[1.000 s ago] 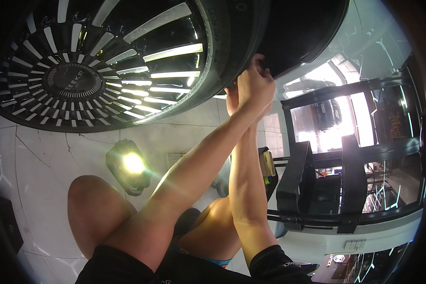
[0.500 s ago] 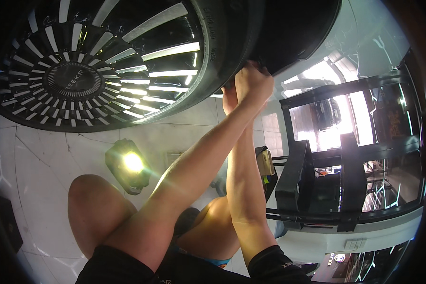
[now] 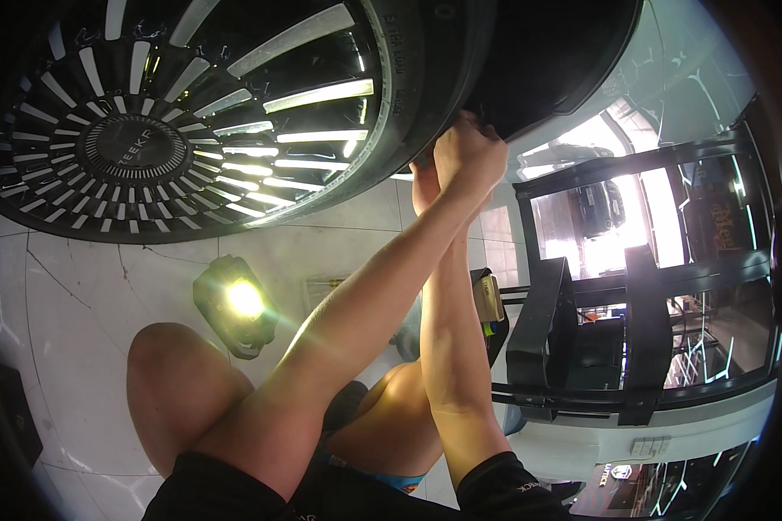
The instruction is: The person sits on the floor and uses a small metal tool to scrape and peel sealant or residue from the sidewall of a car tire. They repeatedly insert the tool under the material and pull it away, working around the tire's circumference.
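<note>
My left hand (image 3: 470, 156) is raised to the lower edge of the black wheel-arch liner (image 3: 543, 56), just right of the tire (image 3: 417, 95). Its fingers are curled closed at that edge, and whatever they grip is hidden. My right hand (image 3: 425, 184) is behind the left one, close to the tire's underside. Most of its fingers are covered, so their state does not show. The forearms cross, the left passing in front of the right. A dark car wheel (image 3: 133, 146) with bright radial spokes fills the upper left.
A lit work light (image 3: 226, 317) stands on the pale tiled floor (image 3: 87, 286), left of my forearms. A black metal frame (image 3: 534, 339) rises at the right, with a small yellowish box (image 3: 488, 300) near its left side. My bent knee (image 3: 182, 373) is below the light.
The wheel and liner sit slightly differently in the picture, as the view shifts a little. Both hands keep their places at the liner's edge, with nothing visibly taken or let go.
</note>
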The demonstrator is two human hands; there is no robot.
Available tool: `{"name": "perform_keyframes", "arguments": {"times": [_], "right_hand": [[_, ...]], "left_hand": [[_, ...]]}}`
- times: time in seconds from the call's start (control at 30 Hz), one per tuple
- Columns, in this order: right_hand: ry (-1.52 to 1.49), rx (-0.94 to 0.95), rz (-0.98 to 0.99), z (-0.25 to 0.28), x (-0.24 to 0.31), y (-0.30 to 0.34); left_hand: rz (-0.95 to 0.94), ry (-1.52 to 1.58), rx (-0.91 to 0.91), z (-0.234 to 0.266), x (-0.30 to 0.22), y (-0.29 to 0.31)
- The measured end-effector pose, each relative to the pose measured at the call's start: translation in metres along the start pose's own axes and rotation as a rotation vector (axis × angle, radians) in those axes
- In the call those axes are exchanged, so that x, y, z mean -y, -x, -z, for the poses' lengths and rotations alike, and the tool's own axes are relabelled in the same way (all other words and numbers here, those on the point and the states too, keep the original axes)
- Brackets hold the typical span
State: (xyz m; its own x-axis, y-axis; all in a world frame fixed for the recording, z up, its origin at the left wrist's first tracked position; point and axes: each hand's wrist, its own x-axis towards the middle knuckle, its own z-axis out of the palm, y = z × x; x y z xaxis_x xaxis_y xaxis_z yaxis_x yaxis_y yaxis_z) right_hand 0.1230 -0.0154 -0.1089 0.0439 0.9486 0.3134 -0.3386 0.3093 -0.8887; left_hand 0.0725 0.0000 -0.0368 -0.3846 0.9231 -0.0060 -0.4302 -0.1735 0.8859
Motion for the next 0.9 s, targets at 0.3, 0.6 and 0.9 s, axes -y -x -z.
{"name": "perform_keyframes", "arguments": {"times": [0.3, 0.6, 0.9], "right_hand": [[0.023, -0.026, -0.017, 0.0, 0.003, -0.001], [0.332, -0.071, -0.175, -0.002, 0.052, 0.029], [1.018, -0.127, 0.336, -0.036, 0.136, 0.027]], "left_hand": [[0.006, 0.087, 0.015, 0.003, -0.004, 0.006], [-0.104, 0.118, 0.025, 0.008, 0.0, 0.009], [-0.258, 0.107, 0.085, 0.01, 0.016, 0.005]]}}
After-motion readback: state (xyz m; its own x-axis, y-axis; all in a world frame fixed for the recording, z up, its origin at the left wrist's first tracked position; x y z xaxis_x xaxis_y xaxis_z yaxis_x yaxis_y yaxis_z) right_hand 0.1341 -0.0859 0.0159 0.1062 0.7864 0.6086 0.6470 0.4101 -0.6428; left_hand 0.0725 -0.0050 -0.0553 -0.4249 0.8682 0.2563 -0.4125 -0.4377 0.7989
